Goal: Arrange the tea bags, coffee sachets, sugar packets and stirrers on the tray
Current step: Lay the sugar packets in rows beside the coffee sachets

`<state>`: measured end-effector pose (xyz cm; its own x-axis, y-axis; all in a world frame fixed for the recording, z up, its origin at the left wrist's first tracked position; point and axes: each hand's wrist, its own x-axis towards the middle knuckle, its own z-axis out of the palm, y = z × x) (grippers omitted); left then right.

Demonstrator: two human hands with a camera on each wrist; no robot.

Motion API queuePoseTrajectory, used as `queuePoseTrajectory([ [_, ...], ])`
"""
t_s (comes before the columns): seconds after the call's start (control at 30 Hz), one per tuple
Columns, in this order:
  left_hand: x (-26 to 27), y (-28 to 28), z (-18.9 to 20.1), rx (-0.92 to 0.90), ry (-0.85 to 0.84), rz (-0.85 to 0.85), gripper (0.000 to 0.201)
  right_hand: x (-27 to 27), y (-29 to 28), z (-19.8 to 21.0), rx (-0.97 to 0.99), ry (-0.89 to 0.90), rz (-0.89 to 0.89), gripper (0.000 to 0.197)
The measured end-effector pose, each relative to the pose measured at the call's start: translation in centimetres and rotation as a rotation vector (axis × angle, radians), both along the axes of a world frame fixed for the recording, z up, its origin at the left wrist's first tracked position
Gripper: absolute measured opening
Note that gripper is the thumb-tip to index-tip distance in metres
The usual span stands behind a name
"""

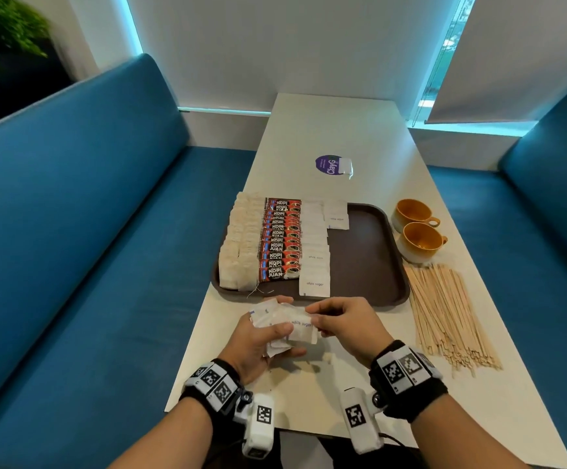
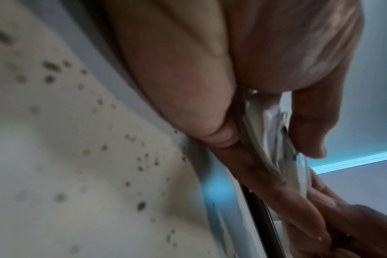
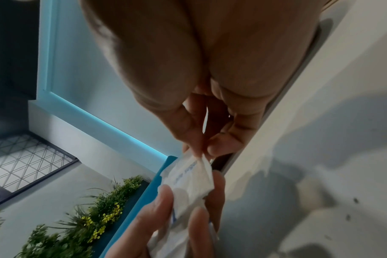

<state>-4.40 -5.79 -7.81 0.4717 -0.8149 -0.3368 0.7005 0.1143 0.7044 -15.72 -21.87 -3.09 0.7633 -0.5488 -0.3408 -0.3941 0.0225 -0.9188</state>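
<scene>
The sugar packets in your left hand are thin white paper, matt and creased, with blue print. The coffee sachets on the tray are glossy foil-like film that catches the light. The tea bags look like soft, porous, matt paper. The tray appears to be dark brown plastic with a dull, smooth finish. The stirrers are pale, bare wood. The two cups have a shiny ceramic glaze. The table is smooth, off-white and finely speckled. The bench is probably matt woven cloth.
</scene>
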Motion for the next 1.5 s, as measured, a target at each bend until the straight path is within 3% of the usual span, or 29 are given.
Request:
queuePoseTrajectory([
  [0.2, -0.2, -0.1, -0.2, 0.001, -0.002, 0.074, 0.056, 0.4, 0.3, -0.4, 0.021, -0.044, -0.094, 0.013],
  [0.37, -0.2, -0.3, -0.6, 0.038, -0.051, 0.094, 0.056, -0.1, 0.5, -0.5, 0.138, -0.109, -0.061, 0.031],
  [0.57, -0.1, -0.5, -0.2, 0.093, 0.027, 0.163, 0.051, -0.2, 0.9, -1.0, 0.157, -0.121, -0.077, 0.011],
  [1.07, -0.5, -0.2, 0.2, 0.052, -0.081, 0.074, 0.051, -0.5, 0.5, -1.3, 0.146, -0.155, -0.114, 0.044],
  [1.4, -0.5, -0.6, 1.2, 0.166, 0.003, 0.171, 0.051, -1.3, 0.1, -0.3, 0.098, -0.144, 0.028, 0.044],
  [1.5, -0.5, -0.6, 1.1, 0.213, 0.008, 0.173, 0.039, -1.2, 0.1, -0.5, 0.085, -0.147, 0.053, 0.041],
])
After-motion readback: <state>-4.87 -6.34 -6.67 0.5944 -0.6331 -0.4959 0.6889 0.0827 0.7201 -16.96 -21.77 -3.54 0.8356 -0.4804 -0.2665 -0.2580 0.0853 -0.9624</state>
